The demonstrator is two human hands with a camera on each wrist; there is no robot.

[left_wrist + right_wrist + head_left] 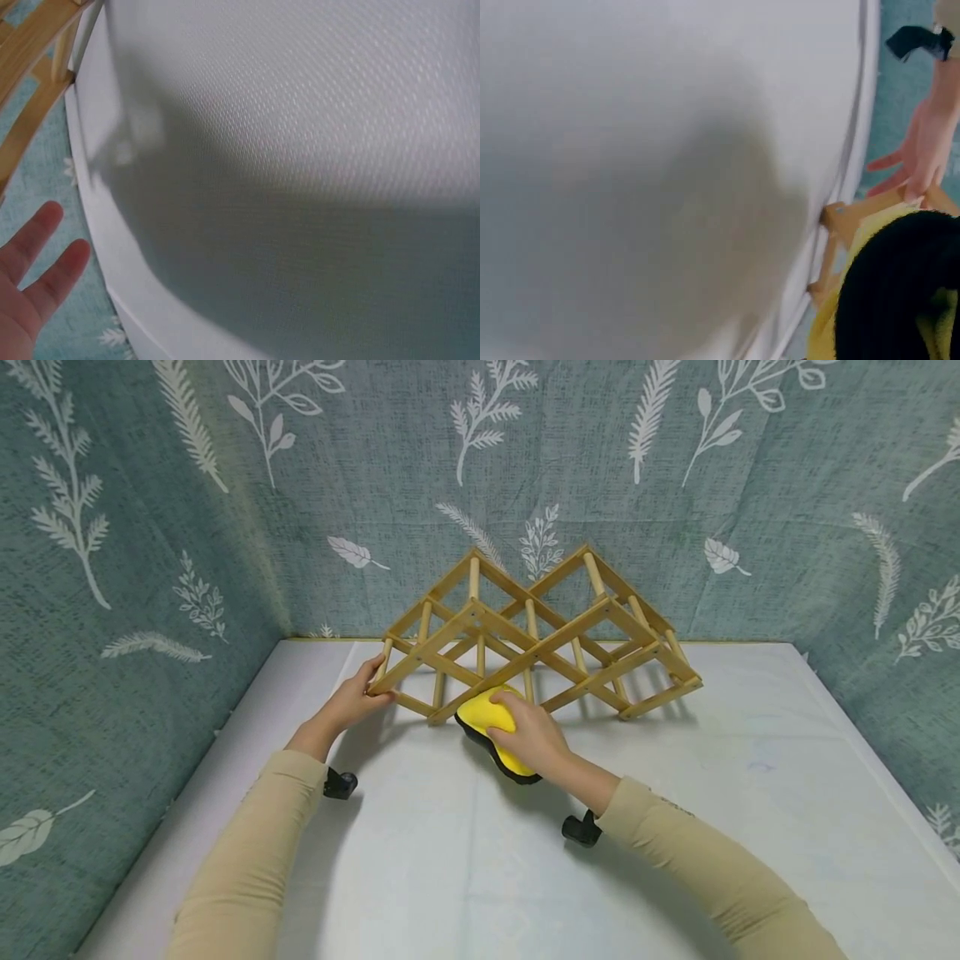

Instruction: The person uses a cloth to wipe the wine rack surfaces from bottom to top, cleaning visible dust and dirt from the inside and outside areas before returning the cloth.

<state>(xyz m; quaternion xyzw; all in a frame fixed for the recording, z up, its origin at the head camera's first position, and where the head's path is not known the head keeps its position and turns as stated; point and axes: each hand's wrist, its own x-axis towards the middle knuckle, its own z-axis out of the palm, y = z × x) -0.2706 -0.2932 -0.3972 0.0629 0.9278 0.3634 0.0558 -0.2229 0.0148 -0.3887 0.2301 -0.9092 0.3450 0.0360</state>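
The right hand (534, 735) holds a yellow-black cloth (474, 715) within its fingers, while the left hand (351, 702), fingers wide, touches the wooden rack (537, 651) beside them.

two fingers of your left hand (34, 300) spread near the wooden rack (30, 45); a shadow (262, 255) darkens the white tabletop (315, 112).

a teal fabric (390, 468) hangs behind the surface (420, 860) and along its left and right sides, printed with pale sprigs (201, 597), feathery fronds (649, 420) and single leaves (722, 557). a thin yellow edge (318, 639) shows at the back, where fabric and surface meet. the surface is white, with a faint bluish smudge (761, 767) toward the right. the left wrist view shows its fine texture, under a broad, soft shadow (300, 262).
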